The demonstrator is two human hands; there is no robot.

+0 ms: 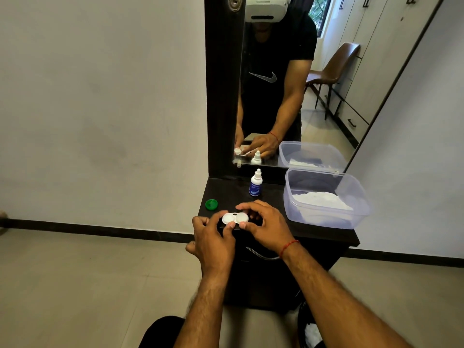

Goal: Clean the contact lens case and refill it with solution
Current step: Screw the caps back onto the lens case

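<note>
The contact lens case [235, 218] is plain white, the loose cap [211, 204] is bright green, and the solution bottle [256, 183] is white with a blue label. The cabinet top [313, 234] is near-black, and the plastic tub [356, 189] is a translucent bluish grey with white tissue [319, 199] inside. A red thread [288, 246] circles one wrist, and the wall [100, 96] is off-white above a black skirting [100, 231].

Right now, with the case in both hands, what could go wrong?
The contact lens case is pinched between the left grip and right grip at the front edge of the dressing table; a slip could drop it to the floor. The green cap lies loose near the left edge, easily knocked off. The solution bottle stands close behind; a hasty reach might topple it.
</note>
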